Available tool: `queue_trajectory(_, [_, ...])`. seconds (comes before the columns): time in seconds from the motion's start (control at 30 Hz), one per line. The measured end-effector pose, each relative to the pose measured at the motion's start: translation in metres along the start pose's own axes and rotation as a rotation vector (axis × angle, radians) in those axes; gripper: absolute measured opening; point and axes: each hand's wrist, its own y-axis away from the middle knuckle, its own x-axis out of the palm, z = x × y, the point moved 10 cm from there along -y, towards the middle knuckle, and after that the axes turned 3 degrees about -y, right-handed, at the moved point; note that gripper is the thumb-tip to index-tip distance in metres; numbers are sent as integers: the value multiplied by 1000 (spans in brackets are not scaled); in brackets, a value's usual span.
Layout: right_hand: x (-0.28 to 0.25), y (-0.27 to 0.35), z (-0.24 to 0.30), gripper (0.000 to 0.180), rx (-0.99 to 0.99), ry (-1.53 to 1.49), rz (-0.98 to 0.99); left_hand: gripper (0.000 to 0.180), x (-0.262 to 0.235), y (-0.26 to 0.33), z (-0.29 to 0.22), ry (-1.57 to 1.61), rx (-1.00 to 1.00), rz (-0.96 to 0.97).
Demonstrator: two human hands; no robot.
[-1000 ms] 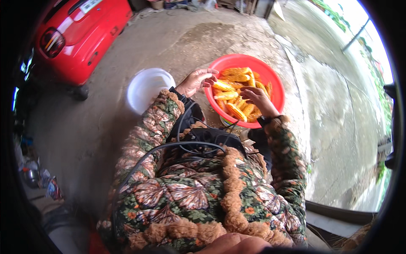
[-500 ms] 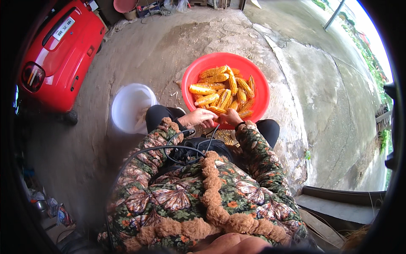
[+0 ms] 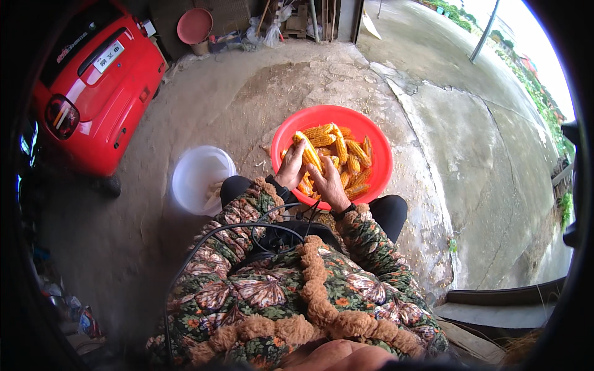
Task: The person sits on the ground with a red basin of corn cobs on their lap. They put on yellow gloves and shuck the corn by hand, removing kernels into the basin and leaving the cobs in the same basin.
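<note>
Cob (image 3: 307, 150): held between both hands, just above the red basin (image 3: 378, 162).
Left hand (image 3: 291, 166): fingers clasp the cob's lower part.
Right hand (image 3: 330, 184): fingers grip beside it.
Advice: keep it over the basin, twist firmly.
Bucket (image 3: 199, 179): left of the fingers.

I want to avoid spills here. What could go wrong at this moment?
Both hands, left hand and right hand, grip one corn cob above the red basin; loosened kernels could fall onto the dirt ground. The white bucket stands close to the knee and might be tipped.
</note>
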Motion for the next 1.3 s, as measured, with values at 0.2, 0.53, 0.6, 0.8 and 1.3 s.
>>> queue_trajectory(0.2, [-2,-10,-21,41,-115,3,-42,36,-6,0,11,-114,52,-60])
queue_trajectory(0.53, [-9,-10,-26,48,-96,146,-189,41,-84,-28,39,-619,107,-461])
queue_trajectory(0.6, [-7,-13,-43,56,58,34,-133,44,-89,-33,44,-631,120,-467])
queue_trajectory(0.8, [-3,-24,-81,55,190,-3,-60,52,-107,-39,61,-628,37,-498])
queue_trajectory(1.3, [2,-31,-79,61,260,-170,-63,54,-53,-14,42,-525,8,-357])
